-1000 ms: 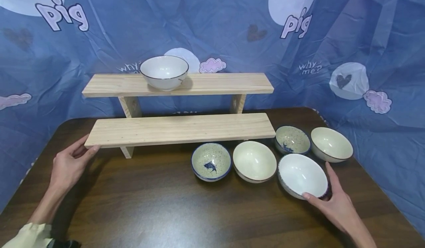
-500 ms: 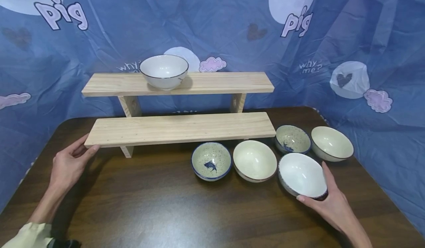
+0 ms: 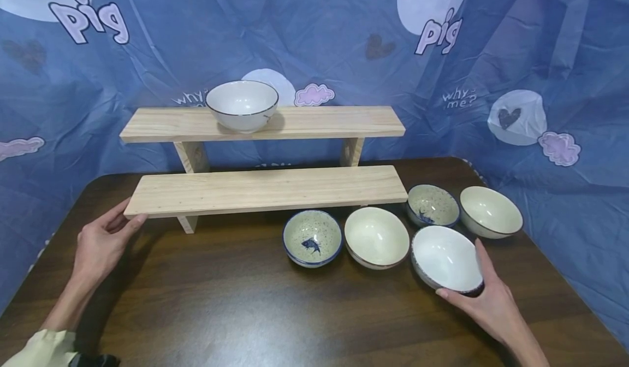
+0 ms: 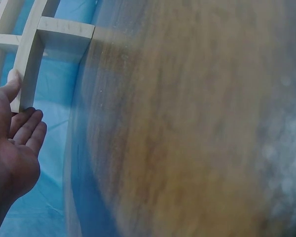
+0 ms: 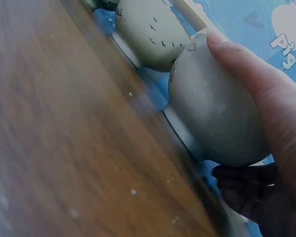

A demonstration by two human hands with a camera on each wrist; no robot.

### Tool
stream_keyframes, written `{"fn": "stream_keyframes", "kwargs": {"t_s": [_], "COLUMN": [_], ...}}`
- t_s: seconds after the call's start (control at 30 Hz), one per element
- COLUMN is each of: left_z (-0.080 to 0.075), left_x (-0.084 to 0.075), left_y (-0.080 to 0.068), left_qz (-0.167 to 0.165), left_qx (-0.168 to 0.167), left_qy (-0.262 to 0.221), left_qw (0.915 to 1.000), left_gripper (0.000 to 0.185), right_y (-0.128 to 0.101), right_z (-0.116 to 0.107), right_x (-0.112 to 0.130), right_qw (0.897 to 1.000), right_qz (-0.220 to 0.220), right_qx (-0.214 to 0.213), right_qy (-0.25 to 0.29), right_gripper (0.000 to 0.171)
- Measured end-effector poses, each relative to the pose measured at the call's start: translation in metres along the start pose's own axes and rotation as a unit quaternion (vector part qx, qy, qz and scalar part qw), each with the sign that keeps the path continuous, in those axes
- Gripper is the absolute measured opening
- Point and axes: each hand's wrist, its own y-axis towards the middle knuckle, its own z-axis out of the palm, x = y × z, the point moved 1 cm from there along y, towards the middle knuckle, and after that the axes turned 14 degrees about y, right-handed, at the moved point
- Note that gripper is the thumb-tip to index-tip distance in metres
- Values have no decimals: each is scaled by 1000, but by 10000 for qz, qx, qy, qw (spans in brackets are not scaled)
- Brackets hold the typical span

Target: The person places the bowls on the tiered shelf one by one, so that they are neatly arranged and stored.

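Right hand (image 3: 491, 307) grips white bowl (image 3: 446, 259) tilted leftward; left hand (image 3: 100, 244) open, touching shelf (image 3: 265, 189)

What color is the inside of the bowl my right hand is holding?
White, with a dark speckled rim; the bowl shows best in the head view.

White bowl (image 3: 446, 259) with speckled blue rim; dark brown table (image 3: 245, 307).

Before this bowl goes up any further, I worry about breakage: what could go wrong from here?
The right hand holds the white bowl tilted, by one side only, so it could slip. It sits close to the cream bowl and the speckled bowl, so a swing might knock them. The left hand only touches the end of the lower shelf, so a bump could shift the rack.
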Motion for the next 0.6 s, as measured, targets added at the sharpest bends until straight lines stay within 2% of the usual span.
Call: {"fn": "stream_keyframes", "kwargs": {"t_s": [0.17,0.4,0.6], "left_z": [0,-1,-1], "left_x": [0,0,0], "left_y": [0,0,0], "left_qz": [-18,-29,-31], "left_qx": [-1,-15,-17], "left_qy": [13,23,41], "left_qw": [10000,10000,10000], "left_gripper": [64,64,64], "right_y": [0,-1,-1], "right_z": [1,4,4], "right_x": [-1,-3,-5], "right_qw": [9999,9989,9981], "right_qz": [-9,220,45], "right_qx": [-150,-391,-612], "right_qy": [-58,-104,-26], "right_gripper": [122,120,117]}}
